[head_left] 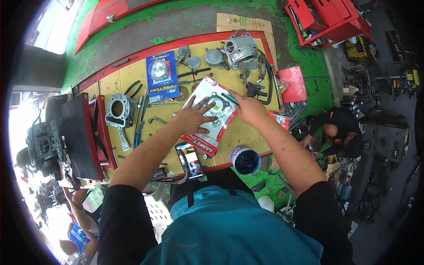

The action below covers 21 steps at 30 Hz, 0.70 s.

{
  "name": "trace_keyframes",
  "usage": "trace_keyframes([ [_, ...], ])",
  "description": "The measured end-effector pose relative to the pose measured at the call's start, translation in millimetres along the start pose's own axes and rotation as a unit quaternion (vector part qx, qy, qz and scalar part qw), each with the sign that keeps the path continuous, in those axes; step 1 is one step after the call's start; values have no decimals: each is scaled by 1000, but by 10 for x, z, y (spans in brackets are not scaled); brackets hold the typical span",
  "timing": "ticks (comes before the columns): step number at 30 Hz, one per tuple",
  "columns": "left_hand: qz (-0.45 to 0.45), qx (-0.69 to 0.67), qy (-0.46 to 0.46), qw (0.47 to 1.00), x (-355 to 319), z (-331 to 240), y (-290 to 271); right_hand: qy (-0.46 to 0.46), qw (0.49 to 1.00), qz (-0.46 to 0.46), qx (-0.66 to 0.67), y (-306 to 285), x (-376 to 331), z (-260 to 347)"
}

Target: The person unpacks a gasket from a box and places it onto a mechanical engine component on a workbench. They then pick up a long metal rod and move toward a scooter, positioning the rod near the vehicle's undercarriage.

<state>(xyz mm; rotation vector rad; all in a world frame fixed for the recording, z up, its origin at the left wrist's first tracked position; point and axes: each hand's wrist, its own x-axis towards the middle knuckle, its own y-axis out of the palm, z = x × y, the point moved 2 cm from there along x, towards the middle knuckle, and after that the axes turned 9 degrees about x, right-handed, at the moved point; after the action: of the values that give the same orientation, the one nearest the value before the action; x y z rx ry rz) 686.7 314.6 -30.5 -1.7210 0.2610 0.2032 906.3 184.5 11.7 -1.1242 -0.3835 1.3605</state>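
A flat gasket pack (215, 111) with a clear front and red-and-white card lies aslant on the work table in front of me. My left hand (194, 118) rests on it with its fingers spread, pressing it flat. At its upper right edge my right hand (248, 108) is closed on a slim dark green tool (229, 98), whose tip lies over the pack. The tool's exact kind is too small to tell. Through the clear front show dark ring-shaped gaskets (215, 98).
Around the pack are a blue piston pack (161, 84), a metal cylinder (119, 111), an engine head (241, 51), a phone (190, 161) and a blue-and-white tub (245, 160). A red tool cart (327, 22) stands far right. Another person (338, 132) crouches at right; one more (81, 225) is lower left.
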Motion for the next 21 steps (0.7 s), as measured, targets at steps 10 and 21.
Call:
trace_keyframes([
  [10, 54, -24, -155, 986, 270, -452, -206, -12, 999, 26, -30, -59, 131, 124],
  [21, 11, -25, -184, 982, 250, -492, 8, 4, 997, 57, -55, -93, 248, 245],
])
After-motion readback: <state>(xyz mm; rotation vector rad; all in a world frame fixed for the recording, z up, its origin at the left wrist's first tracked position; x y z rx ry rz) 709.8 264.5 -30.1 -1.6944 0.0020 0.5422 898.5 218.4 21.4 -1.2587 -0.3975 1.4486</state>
